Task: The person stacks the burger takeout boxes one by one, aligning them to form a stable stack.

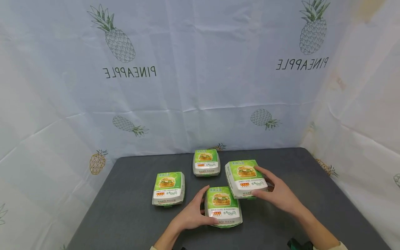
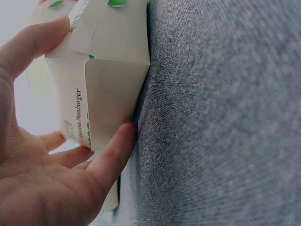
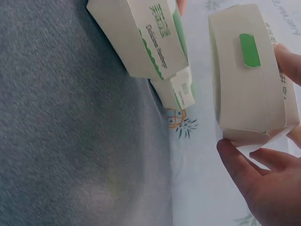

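My left hand [image 1: 192,213] grips the near paper hamburger box [image 1: 222,205], green and white with a burger picture, from its left side. In the left wrist view the thumb presses one side of that box [image 2: 113,94] and the fingers reach round the opposite side; it sits on the dark surface. With my right hand [image 1: 281,194] I hold a second hamburger box [image 1: 246,177], thumb at its front and fingers at its far right. The right wrist view shows this box [image 3: 251,94] raised off the surface, its green tab facing the camera.
Another hamburger box [image 1: 168,187] stands to the left and one more [image 1: 206,161] near the back edge. All are on a dark grey table [image 1: 134,215]. White cloth [image 1: 215,76] printed with pineapples hangs behind and along both sides.
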Action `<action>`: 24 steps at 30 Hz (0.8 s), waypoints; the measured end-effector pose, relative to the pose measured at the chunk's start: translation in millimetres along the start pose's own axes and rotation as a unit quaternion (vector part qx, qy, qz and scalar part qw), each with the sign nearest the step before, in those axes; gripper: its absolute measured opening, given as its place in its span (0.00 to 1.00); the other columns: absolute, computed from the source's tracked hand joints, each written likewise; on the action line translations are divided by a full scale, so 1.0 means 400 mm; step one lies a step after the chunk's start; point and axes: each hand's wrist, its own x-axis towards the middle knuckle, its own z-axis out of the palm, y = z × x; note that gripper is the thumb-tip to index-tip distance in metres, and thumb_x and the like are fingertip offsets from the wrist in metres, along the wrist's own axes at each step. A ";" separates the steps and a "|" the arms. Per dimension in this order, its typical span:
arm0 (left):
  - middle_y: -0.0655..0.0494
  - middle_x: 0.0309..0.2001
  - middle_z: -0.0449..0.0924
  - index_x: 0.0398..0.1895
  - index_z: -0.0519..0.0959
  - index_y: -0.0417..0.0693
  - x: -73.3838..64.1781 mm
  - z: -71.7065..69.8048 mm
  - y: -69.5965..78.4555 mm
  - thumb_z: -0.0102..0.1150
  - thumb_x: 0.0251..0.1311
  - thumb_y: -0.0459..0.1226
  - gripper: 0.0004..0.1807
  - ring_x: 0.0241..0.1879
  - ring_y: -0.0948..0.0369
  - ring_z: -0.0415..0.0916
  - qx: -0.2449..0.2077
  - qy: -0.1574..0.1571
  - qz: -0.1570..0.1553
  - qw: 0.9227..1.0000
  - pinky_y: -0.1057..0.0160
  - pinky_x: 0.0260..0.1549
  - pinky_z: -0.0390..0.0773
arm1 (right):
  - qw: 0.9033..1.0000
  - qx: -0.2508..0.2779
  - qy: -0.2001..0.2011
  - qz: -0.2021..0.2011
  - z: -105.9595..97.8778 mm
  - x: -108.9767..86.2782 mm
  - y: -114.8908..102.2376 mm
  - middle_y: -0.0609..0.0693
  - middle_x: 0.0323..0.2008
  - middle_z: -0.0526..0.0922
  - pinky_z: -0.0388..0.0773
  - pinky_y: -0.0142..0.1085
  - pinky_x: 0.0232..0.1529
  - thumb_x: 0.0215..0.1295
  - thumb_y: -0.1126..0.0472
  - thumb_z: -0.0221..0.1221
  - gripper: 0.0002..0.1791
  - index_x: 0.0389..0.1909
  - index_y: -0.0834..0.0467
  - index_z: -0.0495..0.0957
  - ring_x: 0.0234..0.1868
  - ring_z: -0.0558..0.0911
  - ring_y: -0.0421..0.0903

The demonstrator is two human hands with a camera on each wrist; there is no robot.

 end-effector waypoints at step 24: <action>0.41 0.73 0.54 0.83 0.43 0.50 -0.002 0.000 0.006 0.78 0.54 0.38 0.62 0.66 0.49 0.69 0.025 0.005 0.004 1.000 0.59 0.50 0.81 | 0.996 0.059 -0.066 0.005 0.067 -0.033 0.009 0.65 0.72 0.62 0.81 0.38 0.47 0.64 0.59 0.71 0.48 0.80 0.55 0.54 0.58 0.77 0.47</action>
